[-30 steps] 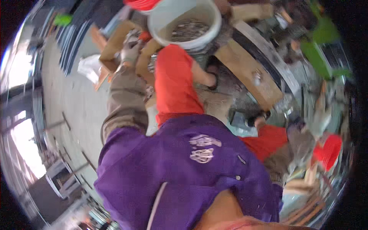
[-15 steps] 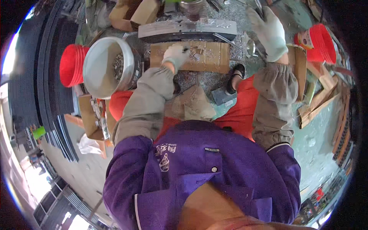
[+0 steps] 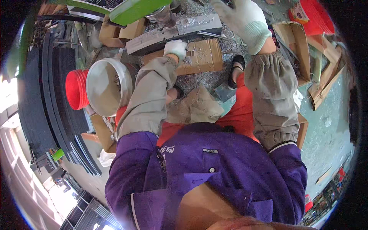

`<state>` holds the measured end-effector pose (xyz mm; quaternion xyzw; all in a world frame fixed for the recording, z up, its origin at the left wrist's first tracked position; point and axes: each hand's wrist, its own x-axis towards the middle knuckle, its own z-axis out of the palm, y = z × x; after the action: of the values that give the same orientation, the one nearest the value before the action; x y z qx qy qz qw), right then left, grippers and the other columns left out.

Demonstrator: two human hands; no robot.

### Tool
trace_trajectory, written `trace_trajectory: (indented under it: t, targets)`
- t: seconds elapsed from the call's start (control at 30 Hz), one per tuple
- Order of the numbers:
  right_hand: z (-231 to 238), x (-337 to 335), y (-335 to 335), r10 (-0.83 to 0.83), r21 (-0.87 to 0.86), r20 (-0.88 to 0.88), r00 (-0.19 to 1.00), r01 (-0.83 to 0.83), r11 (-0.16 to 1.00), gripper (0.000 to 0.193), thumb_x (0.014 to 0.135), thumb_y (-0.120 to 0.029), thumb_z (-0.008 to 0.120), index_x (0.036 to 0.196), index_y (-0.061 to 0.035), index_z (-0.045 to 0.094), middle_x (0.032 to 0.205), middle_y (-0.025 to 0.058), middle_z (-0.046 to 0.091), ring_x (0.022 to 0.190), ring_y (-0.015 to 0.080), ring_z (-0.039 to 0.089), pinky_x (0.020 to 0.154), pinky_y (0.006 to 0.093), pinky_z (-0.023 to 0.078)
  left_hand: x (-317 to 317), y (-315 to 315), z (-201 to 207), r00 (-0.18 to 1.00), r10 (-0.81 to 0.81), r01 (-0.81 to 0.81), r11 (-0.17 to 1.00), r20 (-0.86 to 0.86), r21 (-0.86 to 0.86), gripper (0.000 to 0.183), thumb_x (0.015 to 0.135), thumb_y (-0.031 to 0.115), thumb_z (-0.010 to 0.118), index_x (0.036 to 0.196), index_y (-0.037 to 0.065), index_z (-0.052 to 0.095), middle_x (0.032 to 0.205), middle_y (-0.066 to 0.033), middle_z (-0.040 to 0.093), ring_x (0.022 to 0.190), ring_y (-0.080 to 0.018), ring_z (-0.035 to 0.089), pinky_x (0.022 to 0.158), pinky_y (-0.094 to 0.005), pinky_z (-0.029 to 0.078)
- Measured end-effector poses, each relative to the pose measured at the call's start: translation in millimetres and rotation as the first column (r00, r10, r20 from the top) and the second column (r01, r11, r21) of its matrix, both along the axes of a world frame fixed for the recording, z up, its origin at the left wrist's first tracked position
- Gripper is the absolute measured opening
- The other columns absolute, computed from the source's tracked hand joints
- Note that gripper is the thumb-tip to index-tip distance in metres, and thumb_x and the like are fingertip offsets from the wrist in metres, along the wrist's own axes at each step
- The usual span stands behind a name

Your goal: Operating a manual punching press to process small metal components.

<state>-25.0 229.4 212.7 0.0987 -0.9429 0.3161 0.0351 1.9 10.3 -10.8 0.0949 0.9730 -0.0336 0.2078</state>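
Note:
My left hand (image 3: pixel 176 49), in a white knit glove, is closed over the left part of a flat cardboard piece (image 3: pixel 207 57). Small metal pieces (image 3: pixel 188 59) lie on the cardboard beside its fingers; what it holds is hidden. My right hand (image 3: pixel 247 27), also gloved, is raised at the upper edge, right of a long metal block (image 3: pixel 176 34). Its fingers are curled and partly cut off by the edge, around something I cannot make out. A green machine (image 3: pixel 140 11) with a round metal part (image 3: pixel 165 17) stands above the block.
At left stand a white bucket (image 3: pixel 103 86) with small pieces inside and a red bucket (image 3: pixel 73 90). Cardboard boxes (image 3: pixel 297 48) and another red bucket (image 3: pixel 316 17) are at right. Dark profiles (image 3: pixel 50 99) are stacked far left. Metal shavings (image 3: pixel 197 80) litter the floor.
The view has shifted and tilted, bringing more of the green machine in. My right hand sits nearer the upper edge and looks larger. My left hand stays over the cardboard, its fingers less visible.

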Motion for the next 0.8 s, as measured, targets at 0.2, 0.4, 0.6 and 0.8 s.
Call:
trace_trajectory:
  t: [0.2,0.4,0.6,0.8]
  targets:
    - [7.4,6.2,-2.6,-0.007,-0.062,0.01,1.0,0.008,0.998,0.037,0.081,-0.033,0.058,0.095,-0.0001,0.05,0.075,0.0232,0.058,0.074,0.0399,0.058,0.064,0.0439,0.045,21.5,-11.8,17.5,0.986,0.161,-0.149,0.972,-0.053,0.183,0.028,0.076,0.025,0.052,0.098,0.011,0.062,0.099,-0.0142,0.062,0.091,-0.0323,0.059,0.078,-0.0425,0.048]
    - [11.0,9.0,-4.9,-0.004,-0.075,-0.01,1.0,0.003,0.997,0.034,0.08,-0.033,0.059,0.09,-0.0016,0.051,0.073,0.0213,0.057,0.071,0.0378,0.057,0.061,0.0418,0.044,41.1,-28.8,36.2,0.736,0.658,-0.367,0.587,-0.161,0.721,0.029,0.078,0.035,0.061,0.087,0.008,0.064,0.083,-0.0153,0.065,0.082,-0.0331,0.061,0.072,-0.0385,0.047]
    - [-34.4,-12.9,2.7,0.059,-0.149,-0.032,0.998,-0.063,0.987,0.033,0.083,-0.035,0.057,0.098,-0.0051,0.055,0.061,0.0052,0.056,0.046,0.0119,0.054,0.044,0.028,0.042,13.3,-26.7,14.0,0.574,0.766,-0.27,0.509,-0.288,0.817,0.025,0.078,0.029,0.061,0.087,0.007,0.064,0.082,-0.0151,0.065,0.079,-0.0321,0.062,0.071,-0.0388,0.047]
    - [-41.9,-16.8,5.8,0.073,-0.045,-0.274,0.959,-0.088,0.995,0.027,0.084,-0.027,0.058,0.094,-0.0022,0.054,0.064,0.0062,0.057,0.053,0.0121,0.055,0.049,0.0276,0.043,8.5,-15.0,8.4,0.493,0.804,-0.489,0.571,-0.331,0.659,0.034,0.077,0.036,0.061,0.092,0.005,0.063,0.087,-0.0168,0.064,0.083,-0.0358,0.06,0.074,-0.0417,0.047]
